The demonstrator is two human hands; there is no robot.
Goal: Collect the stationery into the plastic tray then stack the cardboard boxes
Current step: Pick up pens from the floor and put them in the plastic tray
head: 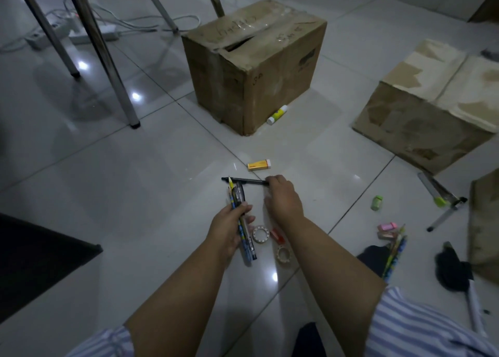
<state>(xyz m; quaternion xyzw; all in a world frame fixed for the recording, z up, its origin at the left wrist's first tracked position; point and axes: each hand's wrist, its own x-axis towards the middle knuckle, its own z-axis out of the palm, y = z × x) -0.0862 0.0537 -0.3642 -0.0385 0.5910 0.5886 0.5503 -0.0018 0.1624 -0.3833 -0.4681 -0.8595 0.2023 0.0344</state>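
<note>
Over the tiled floor (135,181), the left hand (229,227) grips a bundle of pens and pencils (238,193), blue, yellow and black. The right hand (283,197) pinches the end of a slim black pen (244,180) lying crosswise. Beyond lie a yellow eraser (259,165) and two worn cardboard boxes (253,65), well apart.

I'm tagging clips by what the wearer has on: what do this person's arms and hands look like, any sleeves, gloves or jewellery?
The left hand and right hand are bare: no gloves, rings or watch show. The forearms are uncovered. The left sleeve and right sleeve, striped blue and white, end near the elbows.
</note>
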